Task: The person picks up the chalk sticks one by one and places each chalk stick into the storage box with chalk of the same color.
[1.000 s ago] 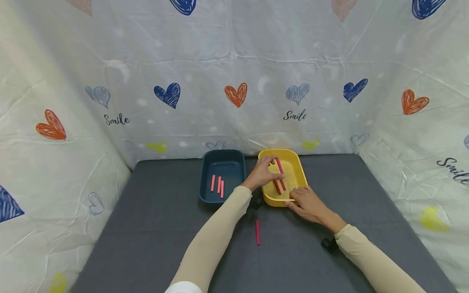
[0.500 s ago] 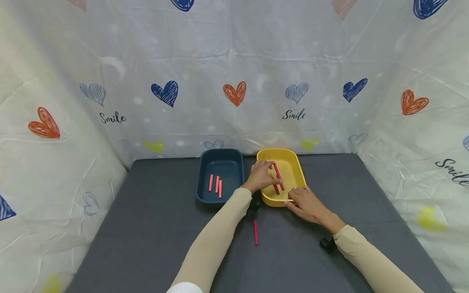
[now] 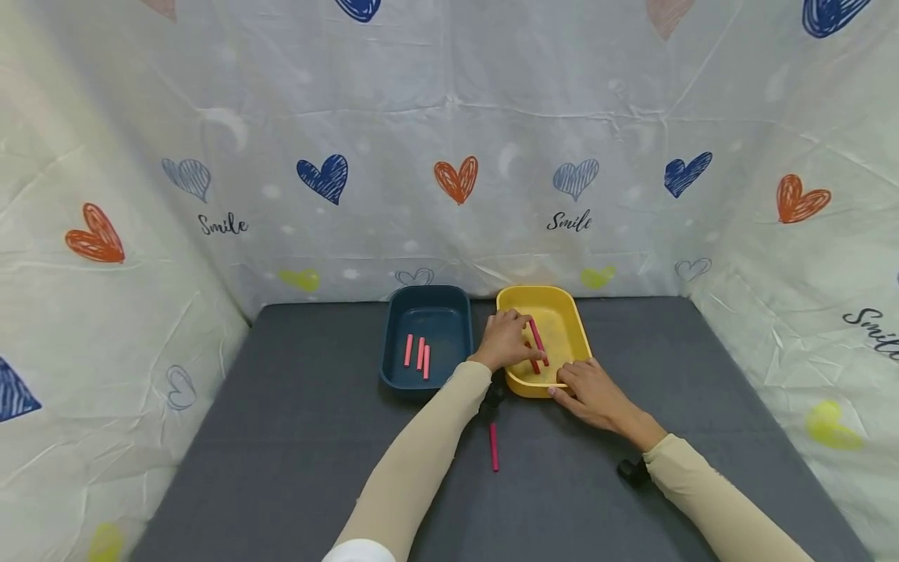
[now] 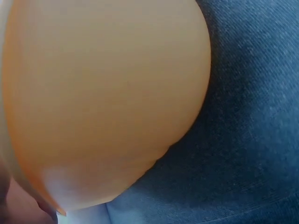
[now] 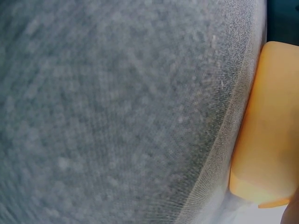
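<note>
In the head view my left hand [image 3: 507, 341] reaches into the yellow tray [image 3: 580, 332]. Its thumb and a finger pinch a dark pink stick [image 3: 538, 337] low over the tray floor. Another red stick [image 3: 534, 367] lies beneath, partly hidden by the hand. My right hand [image 3: 595, 396] grips the tray's near right rim, fingers over the edge and thumb outside. The tray's outer wall fills much of the left wrist view [image 4: 107, 93] and shows at the right of the right wrist view [image 5: 268, 126].
A dark blue tray [image 3: 428, 300] stands left of the yellow one, with several light pink sticks [image 3: 420, 353] in it. One dark pink stick [image 3: 494, 447] lies on the grey cloth [image 3: 316, 437] in front. A heart-printed sheet [image 3: 393, 117] hangs behind the table.
My left hand has come down a little inside the yellow tray, lowering the dark pink stick. My right hand has stayed on the rim.
</note>
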Tool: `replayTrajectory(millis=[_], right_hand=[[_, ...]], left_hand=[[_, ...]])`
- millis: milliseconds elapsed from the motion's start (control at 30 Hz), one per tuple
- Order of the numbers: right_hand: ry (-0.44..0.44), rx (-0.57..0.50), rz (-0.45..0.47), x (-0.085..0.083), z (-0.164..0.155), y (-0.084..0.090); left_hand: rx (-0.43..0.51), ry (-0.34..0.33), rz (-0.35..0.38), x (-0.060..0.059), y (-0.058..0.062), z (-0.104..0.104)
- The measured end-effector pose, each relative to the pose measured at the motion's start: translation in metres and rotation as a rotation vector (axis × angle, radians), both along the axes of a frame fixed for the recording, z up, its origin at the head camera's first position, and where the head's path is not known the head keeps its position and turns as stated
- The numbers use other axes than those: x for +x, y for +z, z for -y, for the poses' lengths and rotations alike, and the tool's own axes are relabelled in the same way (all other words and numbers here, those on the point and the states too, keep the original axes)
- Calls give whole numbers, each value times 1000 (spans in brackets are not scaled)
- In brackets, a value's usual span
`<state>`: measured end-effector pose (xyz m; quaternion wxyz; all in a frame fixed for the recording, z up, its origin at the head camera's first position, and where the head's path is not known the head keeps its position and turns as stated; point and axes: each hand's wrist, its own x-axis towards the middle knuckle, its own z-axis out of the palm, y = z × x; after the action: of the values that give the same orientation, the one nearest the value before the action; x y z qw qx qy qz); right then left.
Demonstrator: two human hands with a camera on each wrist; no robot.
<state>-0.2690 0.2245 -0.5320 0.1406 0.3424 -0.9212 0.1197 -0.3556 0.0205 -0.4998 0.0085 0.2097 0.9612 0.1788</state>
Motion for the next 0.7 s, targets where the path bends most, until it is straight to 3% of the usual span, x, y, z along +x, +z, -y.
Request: replayTrajectory(millis=[267, 700], right_hand=[[-20, 12, 27, 0, 0, -1], [-13, -7, 14, 0, 1, 0]], left_hand=[[-108, -3, -49, 2, -3, -6], [-122, -12, -63, 1, -6, -7]])
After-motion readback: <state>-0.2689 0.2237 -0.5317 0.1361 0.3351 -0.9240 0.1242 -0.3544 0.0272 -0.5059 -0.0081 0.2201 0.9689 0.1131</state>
